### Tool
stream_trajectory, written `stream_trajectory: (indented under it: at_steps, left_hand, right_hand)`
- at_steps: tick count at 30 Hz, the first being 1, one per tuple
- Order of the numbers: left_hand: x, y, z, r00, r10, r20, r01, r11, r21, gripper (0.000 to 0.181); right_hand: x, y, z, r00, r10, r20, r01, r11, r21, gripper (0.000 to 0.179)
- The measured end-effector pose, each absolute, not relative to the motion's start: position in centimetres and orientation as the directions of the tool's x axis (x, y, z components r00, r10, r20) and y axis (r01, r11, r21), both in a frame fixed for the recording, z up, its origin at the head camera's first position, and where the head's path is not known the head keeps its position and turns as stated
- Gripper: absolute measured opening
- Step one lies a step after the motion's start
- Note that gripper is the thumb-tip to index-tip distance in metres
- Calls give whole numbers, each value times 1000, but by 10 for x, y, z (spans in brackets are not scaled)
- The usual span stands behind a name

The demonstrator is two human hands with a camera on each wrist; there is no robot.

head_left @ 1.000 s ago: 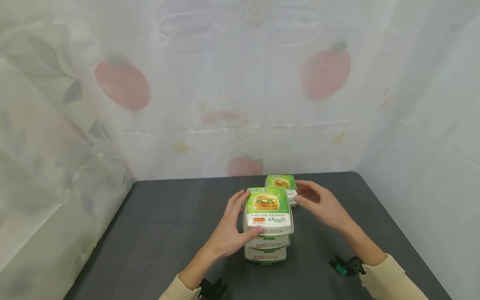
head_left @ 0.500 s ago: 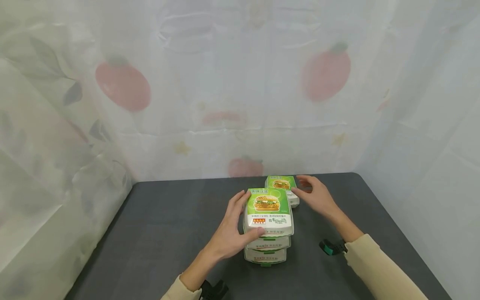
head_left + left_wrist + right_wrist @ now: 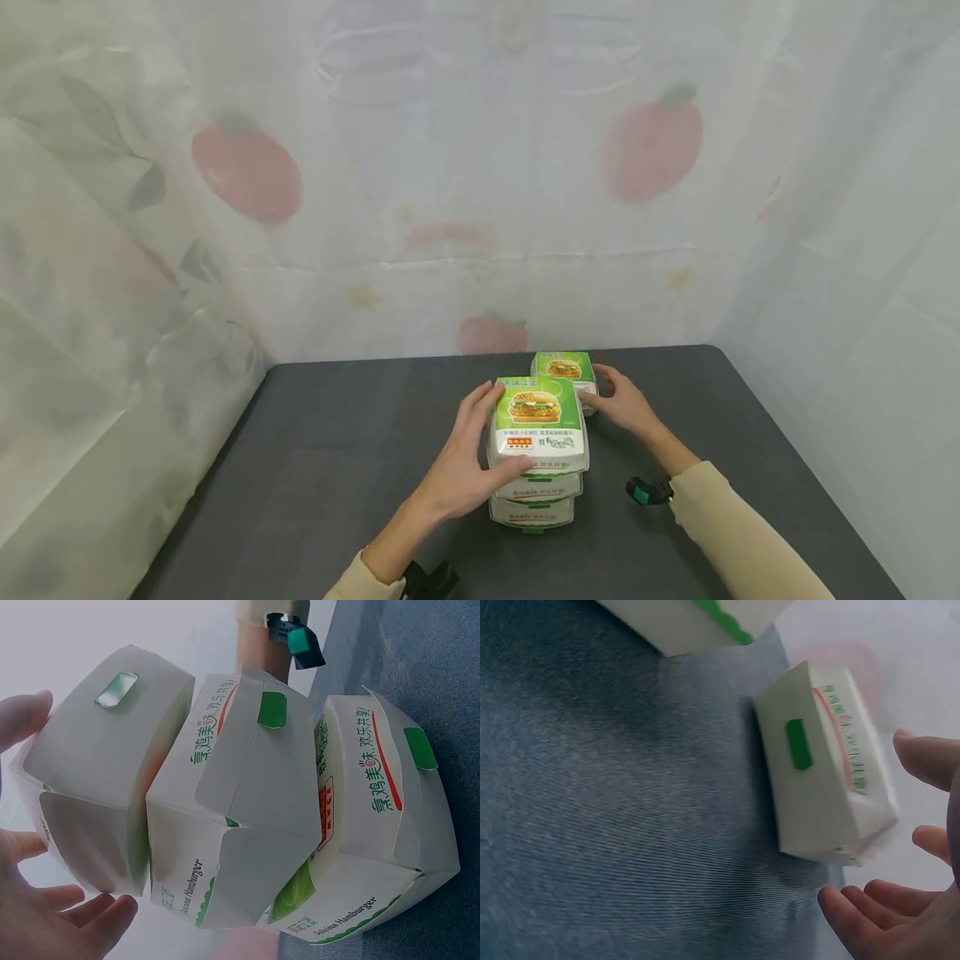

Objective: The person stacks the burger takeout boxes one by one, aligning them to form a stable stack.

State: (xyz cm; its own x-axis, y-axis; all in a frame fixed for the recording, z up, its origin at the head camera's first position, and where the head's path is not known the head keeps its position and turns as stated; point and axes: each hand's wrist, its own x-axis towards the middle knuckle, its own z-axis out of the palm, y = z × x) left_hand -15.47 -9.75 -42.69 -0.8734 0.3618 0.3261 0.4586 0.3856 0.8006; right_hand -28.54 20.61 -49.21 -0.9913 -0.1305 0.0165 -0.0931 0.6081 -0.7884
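- Left hand (image 3: 453, 475): thumb at near edge, fingers along left side toward far corner; clamped, seemingly lightly, on top box (image 3: 536, 417).
- Right hand (image 3: 626, 410): thumb and fingers spread, held out at right side of far box (image 3: 564, 367); gap showing in right wrist view, contact in head view impossible to tell.
- Step in hand, by judgement: stack steadied at left, grasp of far box being prepared at right, not yet made.
- Called for next, by judgement: thumb and fingers to close on opposite sides of far box, gently, thin card likely to dent; left hand to stay put meanwhile.
- Under top box: middle box (image 3: 552, 486), then bottom box (image 3: 532, 512), latter on table; edges not quite flush, knock possibly enough to shift them.
- Far box: single, lid up, on table behind stack and slightly to right.
- In the way: stack, covering near-left part of far box in head view and limiting room on that side.
- Around: dark table (image 3: 360, 467); pale curtain (image 3: 375, 167) with strawberry print, just behind far box; wrist camera (image 3: 648, 492) below right hand.
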Motion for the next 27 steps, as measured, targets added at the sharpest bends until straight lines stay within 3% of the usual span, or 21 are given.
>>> stream_trajectory:
  at_steps: [8, 27]
  left_hand:
    - [-154, -97, -426, -882, 353, 313, 444, 396, 804, 94]
    - [-154, -96, -426, -891, 352, 285, 419, 400, 815, 93]
  right_hand:
    - [-287, 202, -504, -985, -169, 38, -118, 498, -859, 83]
    - [-288, 199, -508, -990, -135, 44, -107, 506, -856, 78]
